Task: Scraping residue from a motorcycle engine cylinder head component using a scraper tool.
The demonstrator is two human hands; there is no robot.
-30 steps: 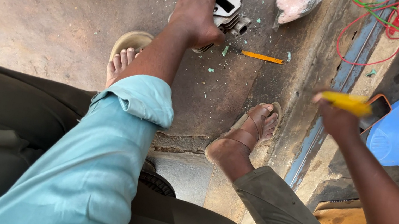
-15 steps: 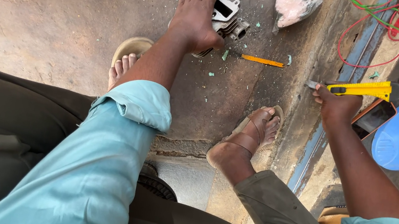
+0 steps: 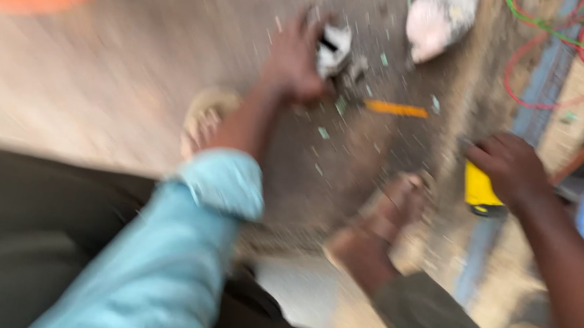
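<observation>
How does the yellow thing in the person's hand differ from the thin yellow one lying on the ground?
The yellow tool is held in the right hand, mostly covered by it; the thin yellow stick lies free on the ground, near the left hand. The tool looks broad and blocky, the stick slim and long. The tool has a dark end; the stick looks orange-yellow. Both are blurred.

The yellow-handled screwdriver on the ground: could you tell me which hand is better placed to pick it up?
Probably the left hand. It rests on the white broken device, just beside the screwdriver. The right hand already grips a yellow tool and is farther off. The frame is blurred.
</observation>
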